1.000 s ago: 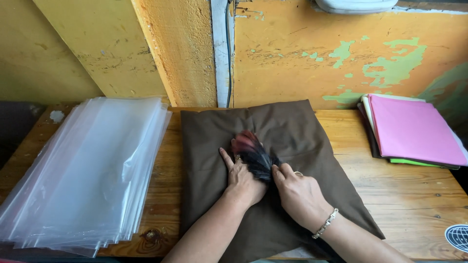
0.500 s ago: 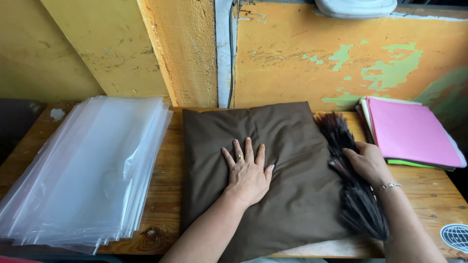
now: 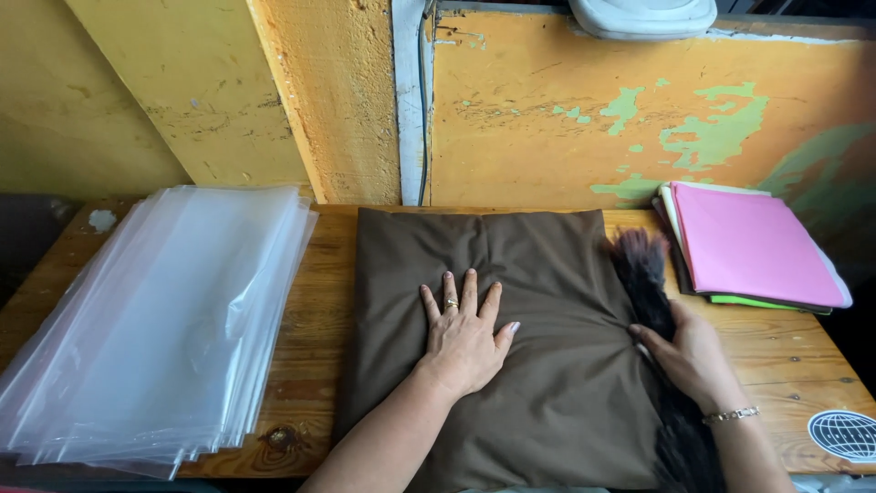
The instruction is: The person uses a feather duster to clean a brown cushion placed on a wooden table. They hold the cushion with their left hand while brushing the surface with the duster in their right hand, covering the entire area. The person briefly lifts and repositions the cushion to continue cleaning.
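- Your left hand (image 3: 464, 336) lies flat and fully open, fingers spread, palm down on the middle of the brown folded cloth (image 3: 511, 347); it grips nothing.
- The cloth sits in the centre of the wooden table (image 3: 776, 347), its far edge close to the yellow wall (image 3: 547, 100).
- Your right hand (image 3: 693, 354) rests at the cloth's right edge, fingers curled loosely over a dark feathery brush (image 3: 643, 274) that lies along that edge; how firmly it grips, you cannot tell.
- A stack of clear plastic sheets (image 3: 164, 319) lies on the table, left of the cloth and apart from it.
- A pile of pink and green folders (image 3: 753, 246) lies just right of the brush's tip.
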